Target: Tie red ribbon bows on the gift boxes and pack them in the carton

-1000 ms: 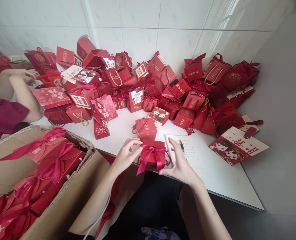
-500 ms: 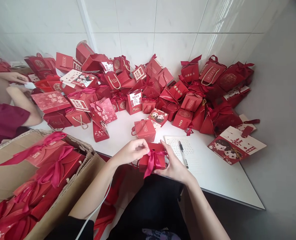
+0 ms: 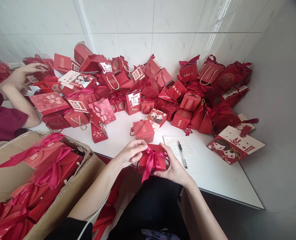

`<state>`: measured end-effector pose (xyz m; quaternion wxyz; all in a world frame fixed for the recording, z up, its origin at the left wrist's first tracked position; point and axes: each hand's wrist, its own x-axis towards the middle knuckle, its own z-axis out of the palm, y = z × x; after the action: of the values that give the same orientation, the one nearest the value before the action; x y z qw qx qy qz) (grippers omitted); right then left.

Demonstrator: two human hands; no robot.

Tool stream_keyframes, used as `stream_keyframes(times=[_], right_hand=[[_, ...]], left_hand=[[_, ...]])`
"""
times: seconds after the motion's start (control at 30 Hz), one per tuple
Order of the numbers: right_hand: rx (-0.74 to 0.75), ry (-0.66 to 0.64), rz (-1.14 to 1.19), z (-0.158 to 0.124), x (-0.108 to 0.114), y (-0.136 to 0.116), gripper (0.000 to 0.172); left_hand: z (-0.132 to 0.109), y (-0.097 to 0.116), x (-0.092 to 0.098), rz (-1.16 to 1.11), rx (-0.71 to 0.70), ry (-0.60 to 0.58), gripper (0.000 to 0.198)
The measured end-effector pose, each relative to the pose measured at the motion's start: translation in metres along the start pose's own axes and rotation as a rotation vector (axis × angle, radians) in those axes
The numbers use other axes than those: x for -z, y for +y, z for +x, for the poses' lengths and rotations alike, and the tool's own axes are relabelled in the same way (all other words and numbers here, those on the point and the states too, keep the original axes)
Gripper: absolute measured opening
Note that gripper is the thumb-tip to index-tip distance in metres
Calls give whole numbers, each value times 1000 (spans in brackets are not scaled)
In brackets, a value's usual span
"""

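At the table's front edge I have a small red gift box (image 3: 144, 164) with a crimson ribbon (image 3: 151, 161) tied in a bow on it. My right hand (image 3: 174, 166) wraps the box's right side, thumb and fingers on opposite faces. With thumb and index finger together, my left hand (image 3: 132, 153) pinches the ribbon's bow at the upper left of the box. Just beyond my hands sits another red gift box (image 3: 143, 130) with a cord handle. To the right of the box lie a notebook page with handwriting (image 3: 170, 143) and a pen (image 3: 182, 154).
Many red gift boxes (image 3: 182, 118) pile along the back of the white table (image 3: 225, 181) against the tiled wall. A cardboard carton (image 3: 88, 163) of ribboned red boxes stands at left. At far left, another person's arms (image 3: 20, 96) reach over the table.
My left hand has shifted slightly left and down, still at the bow. The other person's hands have risen and moved right toward the boxes. My right hand keeps its hold.
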<state>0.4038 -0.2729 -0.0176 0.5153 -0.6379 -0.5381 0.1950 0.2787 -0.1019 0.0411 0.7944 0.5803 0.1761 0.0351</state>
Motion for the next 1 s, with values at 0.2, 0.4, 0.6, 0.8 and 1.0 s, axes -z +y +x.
stream_keyframes(times=[0.2, 0.4, 0.6, 0.8, 1.0], right_hand=[[-2, 8, 46, 0, -1, 1, 90], [11, 5, 23, 0, 0, 1, 88], [12, 5, -11, -1, 0, 0, 86], [8, 5, -26, -2, 0, 0, 87], [-5, 31, -11, -4, 3, -2, 82]], left_hand=[[-2, 2, -4, -149, 22, -43, 27], [-9, 7, -2, 274, -23, 67, 29], [-11, 8, 1, 339, -93, 46, 19], [-17, 4, -5, 604, -256, 166, 9], [-24, -7, 1, 412, -151, 351, 27]])
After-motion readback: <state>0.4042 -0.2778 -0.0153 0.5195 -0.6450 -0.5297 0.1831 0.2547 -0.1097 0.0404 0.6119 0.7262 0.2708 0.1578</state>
